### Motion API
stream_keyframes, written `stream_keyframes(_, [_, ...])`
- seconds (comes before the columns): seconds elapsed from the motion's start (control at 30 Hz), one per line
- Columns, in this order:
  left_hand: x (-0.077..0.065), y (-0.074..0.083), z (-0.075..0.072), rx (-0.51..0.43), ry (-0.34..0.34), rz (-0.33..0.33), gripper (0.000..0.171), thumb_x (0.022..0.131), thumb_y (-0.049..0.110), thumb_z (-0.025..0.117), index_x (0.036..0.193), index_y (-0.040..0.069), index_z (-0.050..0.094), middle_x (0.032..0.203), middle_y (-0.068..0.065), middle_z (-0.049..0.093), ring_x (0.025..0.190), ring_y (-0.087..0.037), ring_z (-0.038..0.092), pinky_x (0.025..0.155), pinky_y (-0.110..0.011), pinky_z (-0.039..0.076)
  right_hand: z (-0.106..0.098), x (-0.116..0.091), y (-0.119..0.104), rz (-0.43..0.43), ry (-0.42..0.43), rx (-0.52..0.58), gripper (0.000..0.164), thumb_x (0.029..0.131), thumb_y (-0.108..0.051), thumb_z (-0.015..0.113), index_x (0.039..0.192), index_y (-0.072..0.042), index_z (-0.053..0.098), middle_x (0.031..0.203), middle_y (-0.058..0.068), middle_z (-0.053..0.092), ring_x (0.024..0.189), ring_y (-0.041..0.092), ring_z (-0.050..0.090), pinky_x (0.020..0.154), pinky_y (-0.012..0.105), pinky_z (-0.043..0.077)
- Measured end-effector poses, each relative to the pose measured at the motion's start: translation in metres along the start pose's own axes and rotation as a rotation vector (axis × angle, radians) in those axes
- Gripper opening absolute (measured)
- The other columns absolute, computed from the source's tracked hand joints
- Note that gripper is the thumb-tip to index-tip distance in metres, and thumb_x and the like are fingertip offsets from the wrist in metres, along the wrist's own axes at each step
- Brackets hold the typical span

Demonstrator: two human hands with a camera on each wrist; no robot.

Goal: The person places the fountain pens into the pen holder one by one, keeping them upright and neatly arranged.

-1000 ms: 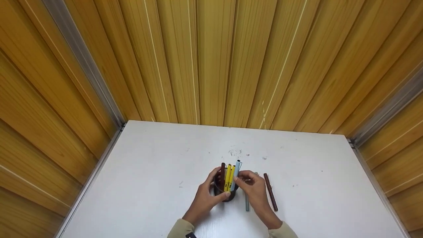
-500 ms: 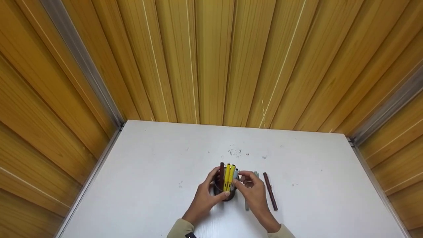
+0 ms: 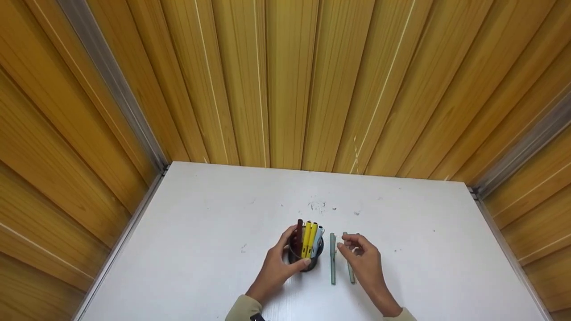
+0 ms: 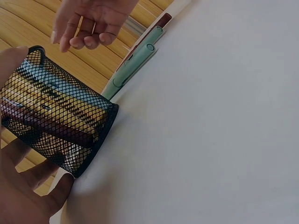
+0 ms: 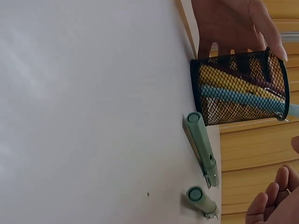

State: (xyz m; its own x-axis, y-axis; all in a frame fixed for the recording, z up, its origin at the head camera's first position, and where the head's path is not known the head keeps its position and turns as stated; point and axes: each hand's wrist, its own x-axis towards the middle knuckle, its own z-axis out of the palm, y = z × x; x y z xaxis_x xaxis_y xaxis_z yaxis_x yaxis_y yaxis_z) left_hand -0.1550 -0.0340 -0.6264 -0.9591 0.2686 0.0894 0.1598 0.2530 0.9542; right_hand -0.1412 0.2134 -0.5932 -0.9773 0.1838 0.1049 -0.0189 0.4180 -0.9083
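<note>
The left hand grips the black mesh pen cup, thumb across its near side and fingers round the far side, and it has kept the cup upright on the bench in much the same spot. The right hand holds nothing that the pictures show; its fingers are loosely bent, with thumb and forefinger near the top end of a green pen, and whether they touch it is hard to tell. What has just changed is at the cup's right side: a second ago the right hand held the light-blue pen raised above the rim, then lowered it, and now that pen leans inside the cup with no fingers on it. The hand has moved off to the right of the cup. Inside, left of the light-blue pen, stand two yellow pens, with a maroon pen to the left of those. Outside, just right of the cup, lies the nearer green pen, and beyond it the farther green pen, partly under the right hand. A second maroon pen lies farther from the cup, past both, hidden in the head view. For the work in hand, this seems to mean the light-blue pen is placed, while three pens remain outside the cup.
</note>
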Motion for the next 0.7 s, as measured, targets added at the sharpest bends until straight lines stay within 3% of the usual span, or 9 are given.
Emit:
stream_keyframes(0.33, [0.000, 0.000, 0.001, -0.021, 0.000, -0.019, 0.092, 0.081, 0.044, 0.083, 0.155, 0.047, 0.029, 0.152, 0.017, 0.045, 0.134, -0.017, 0.050, 0.117, -0.049, 0.033, -0.030, 0.005, 0.035, 0.053, 0.052, -0.140, 0.032, 0.089, -0.023, 0.079, 0.118, -0.012, 0.069, 0.111, 0.004, 0.067, 0.101, 0.018, 0.058, 0.086, 0.026, 0.049])
stream_keyframes(0.53, [0.000, 0.000, 0.000, -0.015, 0.002, -0.012, 0.090, 0.081, 0.045, 0.083, 0.153, 0.051, 0.029, 0.150, 0.018, 0.046, 0.132, -0.016, 0.052, 0.115, -0.048, 0.035, -0.044, 0.006, 0.048, 0.099, 0.030, -0.175, 0.041, 0.090, -0.034, 0.077, 0.123, -0.012, 0.067, 0.119, 0.006, 0.064, 0.108, 0.021, 0.056, 0.097, 0.038, 0.047])
stream_keyframes(0.7, [-0.003, 0.000, -0.003, -0.016, 0.011, -0.006, 0.090, 0.080, 0.046, 0.083, 0.153, 0.050, 0.030, 0.150, 0.017, 0.048, 0.131, -0.017, 0.053, 0.113, -0.047, 0.037, -0.051, 0.008, 0.056, 0.128, -0.009, -0.207, 0.043, 0.090, -0.032, 0.078, 0.124, -0.010, 0.066, 0.122, 0.008, 0.061, 0.117, 0.026, 0.057, 0.105, 0.045, 0.046])
